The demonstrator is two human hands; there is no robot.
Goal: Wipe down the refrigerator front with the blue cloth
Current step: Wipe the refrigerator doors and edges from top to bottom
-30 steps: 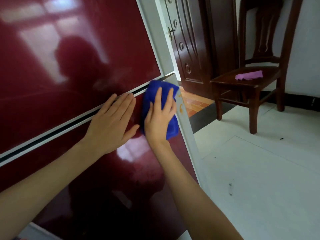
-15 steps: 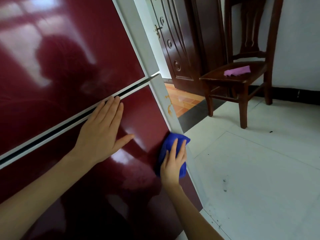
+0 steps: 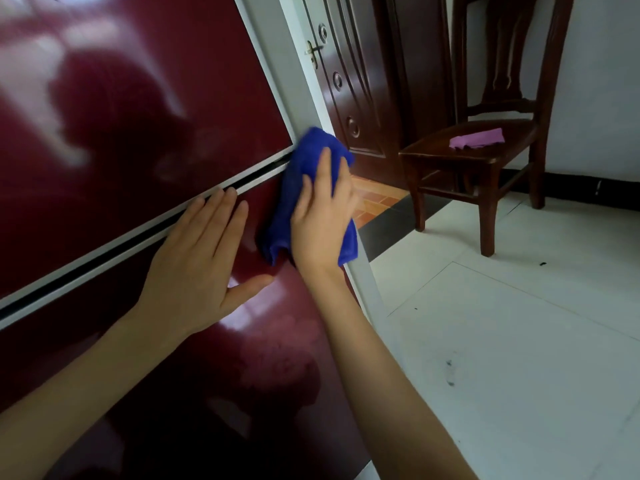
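Note:
The refrigerator front [image 3: 145, 109] is glossy dark red with a white frame and a dark gap between its upper and lower doors. A blue cloth [image 3: 304, 157] lies against the lower door's top right corner, reaching over the gap. My right hand [image 3: 320, 216] presses flat on the cloth with straight fingers. To its left, my left hand [image 3: 201, 265] rests flat on the lower door just below the gap, fingers straight and thumb spread.
A dark wooden chair [image 3: 485, 161] stands on the white tiled floor [image 3: 519, 341] to the right, with a pink cloth [image 3: 476, 140] on its seat. A dark wooden door [image 3: 353, 81] stands behind the refrigerator's right edge.
My right hand wiped the cloth down the lower door's right edge, then back up to the top right corner. My left hand stayed flat on the door.

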